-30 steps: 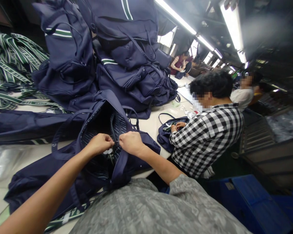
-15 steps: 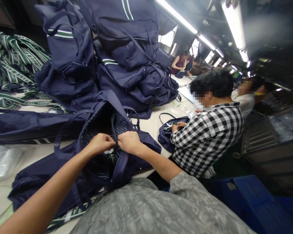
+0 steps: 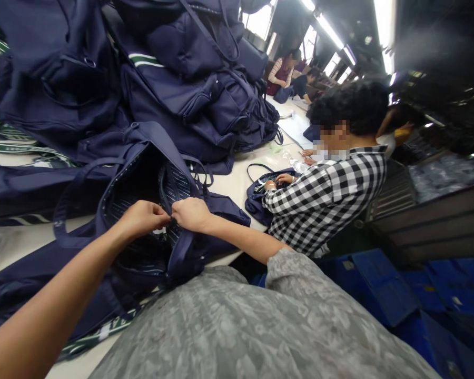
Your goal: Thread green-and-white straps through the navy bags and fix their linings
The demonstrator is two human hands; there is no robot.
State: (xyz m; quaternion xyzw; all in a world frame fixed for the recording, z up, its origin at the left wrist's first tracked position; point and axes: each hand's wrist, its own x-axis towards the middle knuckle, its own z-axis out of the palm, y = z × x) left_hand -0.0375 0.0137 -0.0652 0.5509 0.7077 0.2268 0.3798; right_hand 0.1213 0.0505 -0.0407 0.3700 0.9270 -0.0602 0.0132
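The open bag (image 3: 160,141) lies on the table (image 3: 225,187) right before the person, its mouth spread wide and its patterned lining (image 3: 180,181) showing. The two hands meet at that mouth, against the lining's edge. The left hand (image 3: 144,217) has thumb and fingers pinched together; the right hand (image 3: 191,213), close against those tips, has its fingers curled together. Whether anything sits between the fingers is too small and covered to tell. Inside the open bag, just below the left hand, shows a white scrap (image 3: 160,230). A handle (image 3: 59,213) loops out on the open bag's left.

Beyond the open bag rises a pile (image 3: 181,89) of navy bags. Beyond its left side lie a flat bag (image 3: 35,189) and green straps (image 3: 19,148); another strap (image 3: 95,339) shows along its near edge. Right of the open bag, a co-worker (image 3: 332,187) in a checked shirt has both hands at a second bag (image 3: 256,208). Blue boxes (image 3: 379,287) stand farther right of the open bag
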